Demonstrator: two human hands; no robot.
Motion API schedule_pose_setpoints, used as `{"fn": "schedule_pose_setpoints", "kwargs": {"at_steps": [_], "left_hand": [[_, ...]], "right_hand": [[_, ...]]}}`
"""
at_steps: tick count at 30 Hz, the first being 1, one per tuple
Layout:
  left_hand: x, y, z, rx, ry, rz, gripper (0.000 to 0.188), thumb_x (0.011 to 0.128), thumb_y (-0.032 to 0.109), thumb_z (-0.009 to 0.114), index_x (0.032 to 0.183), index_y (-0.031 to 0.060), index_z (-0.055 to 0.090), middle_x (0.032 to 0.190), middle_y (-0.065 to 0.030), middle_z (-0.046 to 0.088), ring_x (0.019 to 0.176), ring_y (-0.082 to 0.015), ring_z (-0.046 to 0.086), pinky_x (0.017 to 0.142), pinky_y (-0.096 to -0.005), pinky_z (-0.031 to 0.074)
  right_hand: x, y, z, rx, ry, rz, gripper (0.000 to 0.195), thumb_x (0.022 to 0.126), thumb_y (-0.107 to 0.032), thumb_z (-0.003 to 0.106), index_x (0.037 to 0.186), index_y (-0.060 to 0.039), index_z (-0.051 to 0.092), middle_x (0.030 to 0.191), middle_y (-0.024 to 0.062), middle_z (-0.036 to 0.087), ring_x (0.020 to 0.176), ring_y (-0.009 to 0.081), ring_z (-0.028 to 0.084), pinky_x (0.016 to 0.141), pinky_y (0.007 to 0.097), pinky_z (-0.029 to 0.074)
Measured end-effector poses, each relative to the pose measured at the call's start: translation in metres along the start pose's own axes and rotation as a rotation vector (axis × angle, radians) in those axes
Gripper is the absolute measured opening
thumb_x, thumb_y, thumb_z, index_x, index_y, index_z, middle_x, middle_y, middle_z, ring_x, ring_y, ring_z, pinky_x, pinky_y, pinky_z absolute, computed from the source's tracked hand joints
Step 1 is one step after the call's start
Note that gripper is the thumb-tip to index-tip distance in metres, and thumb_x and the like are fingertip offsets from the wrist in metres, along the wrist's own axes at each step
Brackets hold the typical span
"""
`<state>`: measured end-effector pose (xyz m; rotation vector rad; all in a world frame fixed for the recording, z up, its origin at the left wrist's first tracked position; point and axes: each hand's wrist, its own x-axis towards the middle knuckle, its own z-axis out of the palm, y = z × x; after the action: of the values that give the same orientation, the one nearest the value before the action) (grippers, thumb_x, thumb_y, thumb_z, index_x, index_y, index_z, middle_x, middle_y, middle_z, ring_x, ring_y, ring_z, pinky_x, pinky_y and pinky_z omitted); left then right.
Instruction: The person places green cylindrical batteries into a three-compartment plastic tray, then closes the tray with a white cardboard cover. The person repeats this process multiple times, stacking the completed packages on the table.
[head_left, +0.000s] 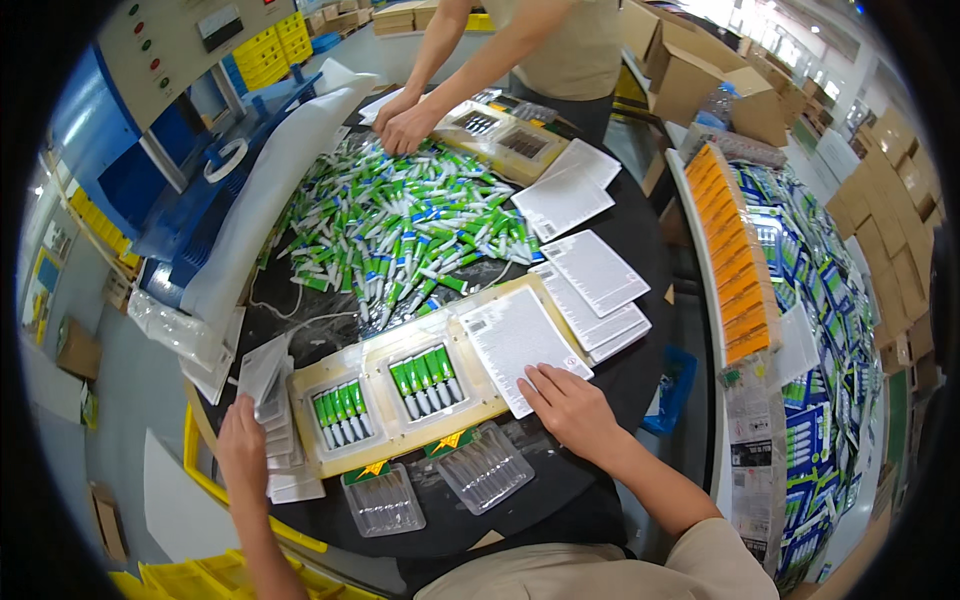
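My right hand (566, 409) has its fingers over the near edge of a white printed backing card (517, 337). That card lies over the right end of a pale yellow packing fixture (416, 439). Two clear blister trays sit in the fixture's other recesses: the left tray (343, 415) and the middle tray (426, 381) each hold several green-and-white tubes. At the left, my left hand (244, 439) grips a white card (261, 367) at the top of a fanned stack (283, 457). Its thumb is partly hidden.
A heap of green-and-white tubes (405, 217) covers the table's middle. Across it, a co-worker's hands (405, 127) reach in beside another fixture (502, 142). Empty blister trays (484, 469) lie nearest me; more cards (596, 274) lie right. A bin of packaged tubes (810, 435) stands further right.
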<state>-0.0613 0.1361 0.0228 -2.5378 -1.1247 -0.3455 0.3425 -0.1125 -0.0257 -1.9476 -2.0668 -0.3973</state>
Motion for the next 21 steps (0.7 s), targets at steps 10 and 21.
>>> {"fn": "schedule_pose_setpoints", "kwargs": {"at_steps": [10,21], "left_hand": [[-0.053,0.113,-0.028,-0.184,0.093,0.084,0.027,0.099,0.002,0.050,0.125,-0.0034,0.056,0.130,-0.0230,0.065,0.123,-0.0380,0.064,0.106,-0.0520,0.050],[-0.072,0.130,-0.014,-0.148,0.176,0.051,0.036,0.090,0.002,0.064,0.124,0.0128,0.070,0.131,-0.0140,0.066,0.120,-0.0300,0.065,0.105,-0.0475,0.048]], "right_hand": [[0.027,-0.002,-0.043,0.146,-0.325,0.035,0.060,0.085,-0.018,0.070,0.140,0.0000,0.056,0.156,0.0220,0.042,0.147,0.0365,0.038,0.119,0.0535,0.033],[0.075,-0.059,0.051,0.158,-0.241,-0.050,0.070,0.100,-0.049,0.055,0.150,-0.0003,0.045,0.161,0.0162,0.039,0.153,0.0302,0.028,0.125,0.0538,0.018]]}}
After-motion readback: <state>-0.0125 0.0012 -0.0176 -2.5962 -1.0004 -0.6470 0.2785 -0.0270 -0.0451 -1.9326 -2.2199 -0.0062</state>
